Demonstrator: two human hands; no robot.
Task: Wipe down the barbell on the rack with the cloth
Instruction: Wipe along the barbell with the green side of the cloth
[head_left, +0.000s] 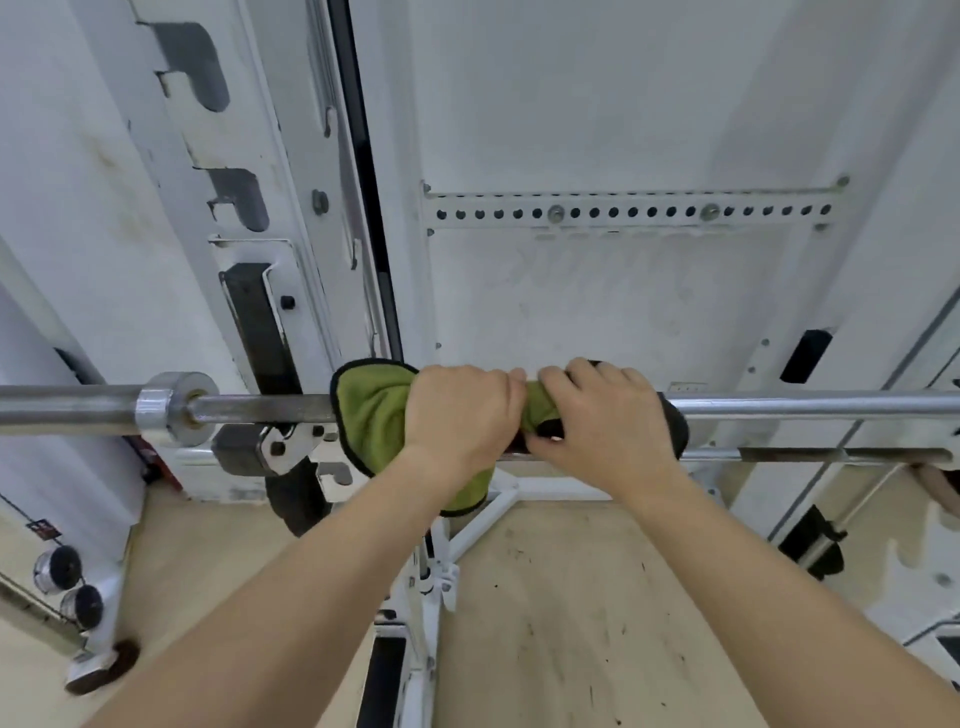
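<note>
A steel barbell (810, 404) runs across the view, resting on the white rack (291, 322); its collar and sleeve show at the left. A green cloth with a black edge (371, 410) is wrapped over the bar near the left upright. My left hand (462, 410) is closed around the cloth and the bar. Right beside it, my right hand (608, 415) grips the bar over the other end of the cloth, whose dark side shows at its right. The bar under both hands is hidden.
A second thin bar (831, 457) runs just below the barbell on the right. White rack feet (493, 514) and a bench frame stand on the wooden floor below. Two chrome plate pegs (67, 582) stick out at lower left. A perforated rail (623, 212) crosses the white wall.
</note>
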